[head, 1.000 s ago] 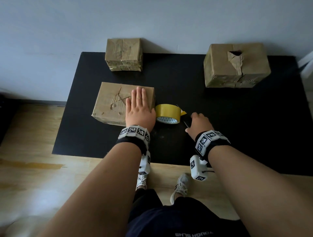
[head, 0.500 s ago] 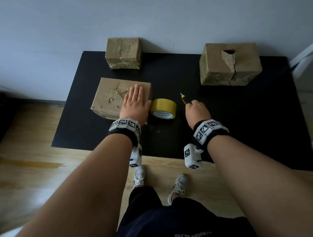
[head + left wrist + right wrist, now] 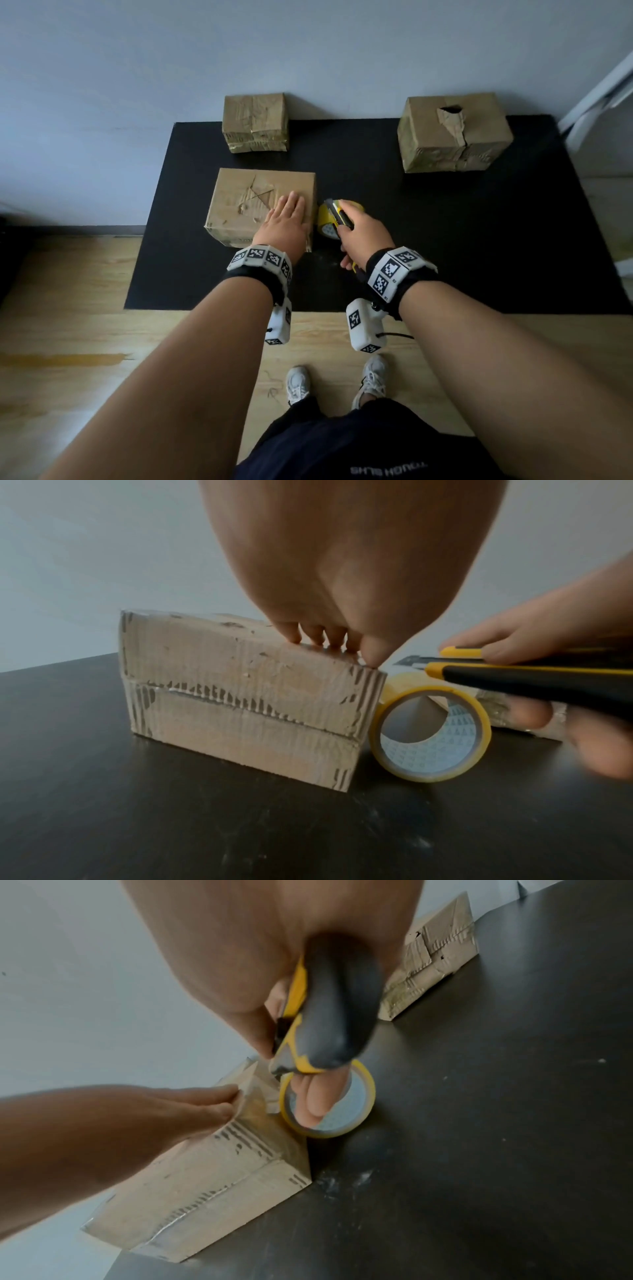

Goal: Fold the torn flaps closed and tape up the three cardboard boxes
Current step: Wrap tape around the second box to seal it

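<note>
My left hand [image 3: 286, 222] lies flat on the top of the near cardboard box [image 3: 239, 202], fingers straight, near its right edge [image 3: 240, 702]. My right hand [image 3: 359, 233] grips a yellow and black utility knife [image 3: 339, 217], its tip pointing toward the box's right edge [image 3: 514, 676] [image 3: 329, 1020]. A roll of yellow tape [image 3: 325, 222] stands against that box's right side [image 3: 428, 731] [image 3: 329, 1104], just under the knife. A small taped box [image 3: 255, 121] sits at the back left. A larger box [image 3: 452, 132] with a torn hole on top sits at the back right.
All boxes rest on a black mat [image 3: 411, 240] on a wooden floor [image 3: 68, 342], against a pale wall [image 3: 308, 44]. My feet in light shoes [image 3: 298, 383] stand just in front of the mat. A white frame [image 3: 596, 99] leans at the far right.
My right hand picked the knife up off the mat and carried it left, over the tape roll, toward the near box. My left hand stayed flat on the box.
</note>
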`<state>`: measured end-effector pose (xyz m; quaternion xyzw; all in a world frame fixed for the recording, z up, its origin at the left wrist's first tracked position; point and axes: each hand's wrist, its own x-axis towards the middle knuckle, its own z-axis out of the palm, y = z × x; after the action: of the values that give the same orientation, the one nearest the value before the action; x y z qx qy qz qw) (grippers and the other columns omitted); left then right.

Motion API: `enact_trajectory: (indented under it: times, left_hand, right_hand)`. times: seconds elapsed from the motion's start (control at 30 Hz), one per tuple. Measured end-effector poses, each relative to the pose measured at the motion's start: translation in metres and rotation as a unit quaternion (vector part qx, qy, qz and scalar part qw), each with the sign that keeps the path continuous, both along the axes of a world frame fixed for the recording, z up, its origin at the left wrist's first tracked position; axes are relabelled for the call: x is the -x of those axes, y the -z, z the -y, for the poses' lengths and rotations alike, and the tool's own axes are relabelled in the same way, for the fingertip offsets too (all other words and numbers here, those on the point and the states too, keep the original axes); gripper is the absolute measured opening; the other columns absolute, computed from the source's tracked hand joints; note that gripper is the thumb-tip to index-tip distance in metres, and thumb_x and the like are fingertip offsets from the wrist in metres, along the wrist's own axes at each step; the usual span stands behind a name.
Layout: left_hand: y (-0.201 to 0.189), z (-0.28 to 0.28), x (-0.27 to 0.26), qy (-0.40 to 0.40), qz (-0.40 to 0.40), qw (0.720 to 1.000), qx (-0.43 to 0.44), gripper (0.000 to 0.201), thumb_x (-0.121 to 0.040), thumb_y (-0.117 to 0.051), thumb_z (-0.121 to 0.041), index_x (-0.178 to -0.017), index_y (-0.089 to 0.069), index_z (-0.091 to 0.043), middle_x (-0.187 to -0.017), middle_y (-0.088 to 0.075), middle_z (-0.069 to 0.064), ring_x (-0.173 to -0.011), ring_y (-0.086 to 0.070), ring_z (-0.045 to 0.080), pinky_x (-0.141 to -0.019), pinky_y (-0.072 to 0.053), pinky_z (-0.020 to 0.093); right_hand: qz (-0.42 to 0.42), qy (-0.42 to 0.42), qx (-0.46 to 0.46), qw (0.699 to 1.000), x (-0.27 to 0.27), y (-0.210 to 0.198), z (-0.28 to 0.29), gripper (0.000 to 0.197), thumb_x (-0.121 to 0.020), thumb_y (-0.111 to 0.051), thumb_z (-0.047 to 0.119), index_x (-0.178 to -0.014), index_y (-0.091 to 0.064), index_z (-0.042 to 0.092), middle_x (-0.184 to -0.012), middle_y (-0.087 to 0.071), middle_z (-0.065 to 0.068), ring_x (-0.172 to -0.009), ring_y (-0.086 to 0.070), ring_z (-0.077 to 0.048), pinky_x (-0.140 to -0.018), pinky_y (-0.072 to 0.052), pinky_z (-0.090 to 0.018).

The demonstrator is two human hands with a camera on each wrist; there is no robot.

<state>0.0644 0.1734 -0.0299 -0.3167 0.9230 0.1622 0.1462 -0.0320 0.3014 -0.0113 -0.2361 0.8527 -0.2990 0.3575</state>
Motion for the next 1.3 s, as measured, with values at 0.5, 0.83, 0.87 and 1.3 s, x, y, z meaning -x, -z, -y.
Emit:
enact_trajectory:
  times: [0.5, 0.83, 0.87, 1.3]
  left_hand:
    - [0.003, 0.014, -0.001, 0.036, 0.014, 0.999, -0.032, 0.059, -0.105, -0.027, -0.022, -0.155, 0.004, -0.013, -0.162, 0.013, 0.004, -0.149, 0.011, 0.023, -0.121, -0.001, 0.037]
    - [-0.004, 0.012, -0.001, 0.026, 0.020, 0.999, -0.037, 0.058, -0.105, -0.024, -0.022, -0.155, 0.004, -0.016, -0.162, 0.015, 0.000, -0.149, 0.011, 0.019, -0.120, -0.002, 0.036]
    - [-0.006, 0.010, -0.001, 0.023, 0.015, 0.999, -0.033, 0.057, -0.105, -0.024, -0.022, -0.155, 0.003, -0.017, -0.162, 0.014, -0.001, -0.149, 0.009, 0.018, -0.120, -0.003, 0.036]
    - [-0.004, 0.000, 0.014, -0.071, -0.130, 0.988, 0.043, 0.043, -0.101, -0.036, -0.025, -0.143, -0.041, -0.013, -0.157, -0.027, 0.003, -0.146, -0.019, 0.022, -0.119, -0.017, 0.038]
  right_hand:
    - [0.022, -0.010, -0.010, 1.000, -0.025, 0.002, 0.026, 0.042, -0.101, -0.041, 0.021, -0.142, -0.044, 0.028, -0.090, -0.068, -0.017, -0.062, -0.064, -0.028, -0.072, -0.060, -0.046]
    - [0.073, -0.001, -0.020, 0.997, -0.021, -0.014, 0.011, 0.035, -0.096, -0.046, 0.013, -0.127, -0.060, 0.023, -0.096, -0.068, -0.025, -0.084, -0.069, -0.044, -0.064, -0.060, -0.054]
    - [0.067, 0.003, -0.016, 0.998, -0.019, -0.016, 0.009, 0.037, -0.095, -0.046, 0.013, -0.127, -0.060, 0.024, -0.095, -0.068, -0.024, -0.081, -0.070, -0.042, -0.062, -0.060, -0.053]
    - [-0.059, 0.095, -0.099, 0.989, 0.049, 0.007, -0.007, 0.046, -0.099, -0.038, 0.040, -0.144, -0.047, 0.032, -0.128, -0.064, -0.003, -0.099, -0.062, -0.020, -0.092, -0.052, -0.040]
